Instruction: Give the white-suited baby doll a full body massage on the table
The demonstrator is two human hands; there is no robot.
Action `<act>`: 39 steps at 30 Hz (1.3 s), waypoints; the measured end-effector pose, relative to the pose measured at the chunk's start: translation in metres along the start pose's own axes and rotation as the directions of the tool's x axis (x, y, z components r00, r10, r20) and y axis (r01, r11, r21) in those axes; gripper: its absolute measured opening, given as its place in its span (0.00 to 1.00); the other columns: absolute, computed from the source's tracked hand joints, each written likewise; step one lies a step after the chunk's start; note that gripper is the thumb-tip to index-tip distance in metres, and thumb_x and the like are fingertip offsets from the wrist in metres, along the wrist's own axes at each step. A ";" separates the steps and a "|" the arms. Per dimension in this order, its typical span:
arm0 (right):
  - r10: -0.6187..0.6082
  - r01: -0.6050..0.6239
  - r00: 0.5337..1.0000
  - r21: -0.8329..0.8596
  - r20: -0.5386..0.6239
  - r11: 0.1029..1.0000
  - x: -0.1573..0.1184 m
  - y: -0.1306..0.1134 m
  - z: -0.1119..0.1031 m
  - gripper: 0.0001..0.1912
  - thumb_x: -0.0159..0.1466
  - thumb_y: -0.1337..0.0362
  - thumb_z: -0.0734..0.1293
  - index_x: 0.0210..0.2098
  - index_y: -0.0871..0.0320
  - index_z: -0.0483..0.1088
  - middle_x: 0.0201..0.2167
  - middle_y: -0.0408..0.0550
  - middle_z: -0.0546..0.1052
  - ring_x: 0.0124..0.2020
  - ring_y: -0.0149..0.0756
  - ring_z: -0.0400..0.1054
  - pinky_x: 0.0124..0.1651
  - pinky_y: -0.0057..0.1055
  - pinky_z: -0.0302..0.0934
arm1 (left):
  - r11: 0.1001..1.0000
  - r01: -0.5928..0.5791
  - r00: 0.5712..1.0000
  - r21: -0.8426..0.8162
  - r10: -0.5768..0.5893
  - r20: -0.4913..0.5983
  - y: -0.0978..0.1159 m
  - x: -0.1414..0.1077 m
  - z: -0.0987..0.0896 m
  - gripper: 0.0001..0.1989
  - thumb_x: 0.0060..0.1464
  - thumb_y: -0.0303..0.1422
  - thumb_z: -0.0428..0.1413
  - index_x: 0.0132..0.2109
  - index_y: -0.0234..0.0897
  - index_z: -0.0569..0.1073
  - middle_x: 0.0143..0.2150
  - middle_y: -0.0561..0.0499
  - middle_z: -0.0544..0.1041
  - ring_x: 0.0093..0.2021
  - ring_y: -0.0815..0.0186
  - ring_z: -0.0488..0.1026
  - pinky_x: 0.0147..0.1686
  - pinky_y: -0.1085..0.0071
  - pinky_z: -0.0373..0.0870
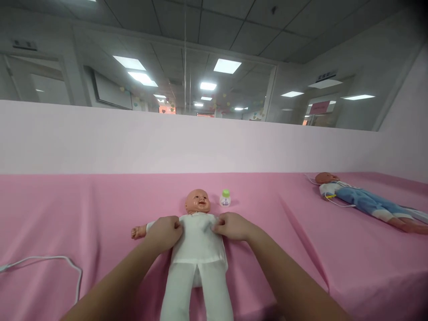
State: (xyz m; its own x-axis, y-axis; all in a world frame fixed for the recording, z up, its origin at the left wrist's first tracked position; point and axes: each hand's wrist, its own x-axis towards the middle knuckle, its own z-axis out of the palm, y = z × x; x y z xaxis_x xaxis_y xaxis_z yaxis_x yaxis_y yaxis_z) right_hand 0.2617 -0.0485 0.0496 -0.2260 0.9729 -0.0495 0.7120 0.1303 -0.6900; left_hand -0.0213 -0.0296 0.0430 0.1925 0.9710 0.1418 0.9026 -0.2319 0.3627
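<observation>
Doll [197,249]: lying face up mid-sheet [67,214], long axis running from near edge toward the wall, head far. Top being pinched at the shoulders: left hand [164,232] and right hand [234,226], both closed on cloth, equally near. Bottle [225,198] just beside the head.

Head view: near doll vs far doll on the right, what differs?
The near doll wears all white; the far doll wears blue trousers with a pale top. The near doll lies in line with the camera, head away; the far doll lies slanted across the right side. The left hand and right hand rest on the near doll's chest; nobody touches the far doll. Both lie face up on the pink cloth.
</observation>
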 end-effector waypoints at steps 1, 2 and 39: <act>-0.014 0.014 0.999 0.010 -0.040 1.000 0.009 0.001 0.000 0.17 0.62 0.52 0.71 0.25 0.57 0.67 0.26 0.43 0.74 0.27 0.33 0.64 0.31 0.30 0.52 | 1.000 0.020 1.000 -0.003 -0.020 -0.007 0.001 0.007 -0.002 0.10 0.57 0.33 0.52 0.28 0.41 0.67 0.30 0.48 0.79 0.32 0.59 0.72 0.31 0.65 0.53; -0.032 0.035 0.994 0.028 -0.108 0.999 0.017 0.003 0.002 0.19 0.62 0.52 0.70 0.23 0.57 0.65 0.24 0.43 0.72 0.25 0.32 0.61 0.30 0.30 0.50 | 0.999 0.040 0.999 -0.022 -0.040 -0.031 0.002 0.012 -0.003 0.10 0.57 0.33 0.52 0.27 0.41 0.67 0.30 0.48 0.78 0.32 0.59 0.71 0.31 0.65 0.53; -0.097 0.220 0.937 0.351 -0.336 0.910 0.039 0.040 0.030 0.17 0.62 0.52 0.67 0.25 0.56 0.61 0.24 0.40 0.65 0.28 0.33 0.58 0.34 0.31 0.54 | 0.950 0.175 0.974 -0.258 -0.205 -0.096 -0.012 0.004 0.000 0.15 0.61 0.36 0.52 0.25 0.40 0.70 0.26 0.49 0.78 0.30 0.60 0.75 0.28 0.68 0.57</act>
State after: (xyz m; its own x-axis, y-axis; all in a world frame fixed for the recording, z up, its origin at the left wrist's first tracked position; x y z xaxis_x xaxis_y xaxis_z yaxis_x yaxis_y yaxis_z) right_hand 0.2619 -0.0111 -0.0015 -0.0575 0.9632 0.2627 0.3653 0.2652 -0.8923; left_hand -0.0316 -0.0230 0.0388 -0.0347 0.9877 0.1524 0.7917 -0.0659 0.6073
